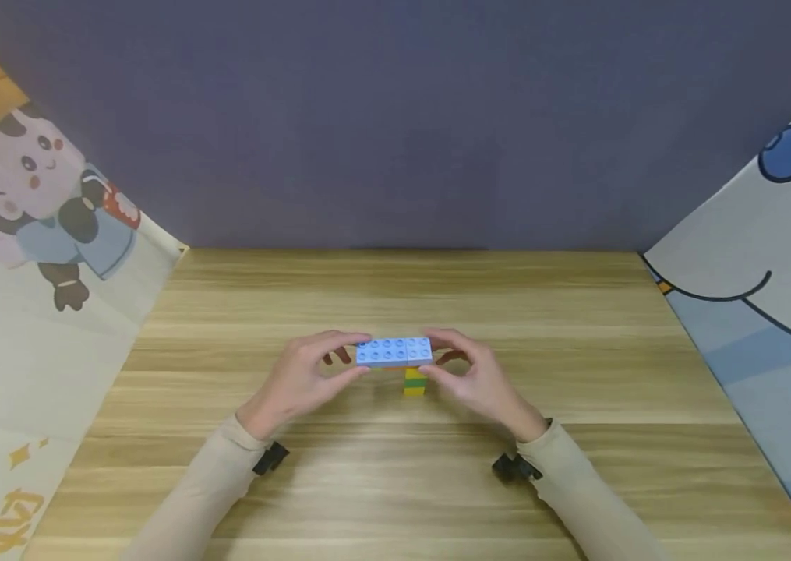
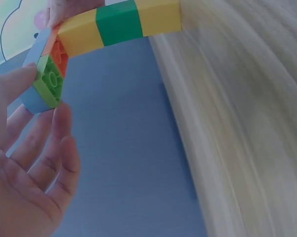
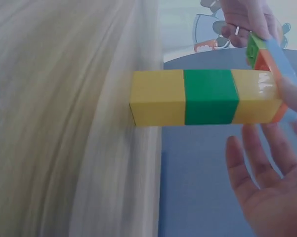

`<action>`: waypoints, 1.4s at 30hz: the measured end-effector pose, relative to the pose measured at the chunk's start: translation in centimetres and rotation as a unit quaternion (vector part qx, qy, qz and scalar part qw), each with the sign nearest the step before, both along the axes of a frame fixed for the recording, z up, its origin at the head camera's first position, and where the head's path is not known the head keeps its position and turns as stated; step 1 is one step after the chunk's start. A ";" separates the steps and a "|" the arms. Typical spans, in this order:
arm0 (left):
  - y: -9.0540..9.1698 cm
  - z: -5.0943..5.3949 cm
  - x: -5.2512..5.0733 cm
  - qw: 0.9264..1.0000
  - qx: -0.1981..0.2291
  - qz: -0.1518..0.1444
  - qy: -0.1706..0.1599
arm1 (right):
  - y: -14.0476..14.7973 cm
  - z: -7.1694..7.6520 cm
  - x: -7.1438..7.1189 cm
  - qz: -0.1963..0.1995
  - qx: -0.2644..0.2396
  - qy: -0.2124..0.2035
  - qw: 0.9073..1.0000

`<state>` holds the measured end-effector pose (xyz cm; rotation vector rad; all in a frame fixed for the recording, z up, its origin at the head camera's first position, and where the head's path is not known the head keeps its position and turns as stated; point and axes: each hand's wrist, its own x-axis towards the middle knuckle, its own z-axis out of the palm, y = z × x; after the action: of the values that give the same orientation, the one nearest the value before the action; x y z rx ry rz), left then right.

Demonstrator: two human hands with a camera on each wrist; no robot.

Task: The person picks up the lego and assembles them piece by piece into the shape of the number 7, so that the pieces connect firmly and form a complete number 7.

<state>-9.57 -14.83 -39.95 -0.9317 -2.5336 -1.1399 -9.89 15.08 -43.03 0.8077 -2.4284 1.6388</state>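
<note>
Two light blue toy building bricks (image 1: 381, 354), a longer one and a shorter one, lie end to end on top of a small structure. Beneath them are an orange brick (image 3: 265, 61) and a light green brick (image 2: 48, 79) with its hollow underside showing. A column of yellow, green and yellow bricks (image 3: 210, 97) stands upright on the table, holding up the right part. My left hand (image 1: 300, 382) pinches the left end between thumb and fingers. At the right end, above the column, my right hand (image 1: 475, 378) pinches the blue layer likewise; its lower fingers hang apart from the column.
The wooden table (image 1: 395, 483) reaches back to a dark blue-grey panel (image 1: 395, 125). Printed cartoon panels flank it, one on the left (image 1: 107, 312) and one on the right (image 1: 711, 327). A small black device (image 1: 516, 468) sits at each wrist.
</note>
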 end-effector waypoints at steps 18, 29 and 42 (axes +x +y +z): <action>0.2 0.3 0.3 1.000 -0.007 0.009 -0.011 | 0.8 -2.3 0.8 0.013 0.033 -0.153 0.988; 0.6 0.0 0.1 0.999 0.009 0.024 -0.027 | 0.8 -2.2 1.0 0.000 0.052 -0.151 0.987; 1.6 -0.8 -0.4 0.998 -0.013 0.057 -0.006 | 1.4 -2.4 1.7 -0.008 0.051 -0.217 0.975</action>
<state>-9.98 -13.22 -40.75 -0.7771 -2.5806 -1.0838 -8.20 16.48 -45.44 0.4753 -2.8147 1.8615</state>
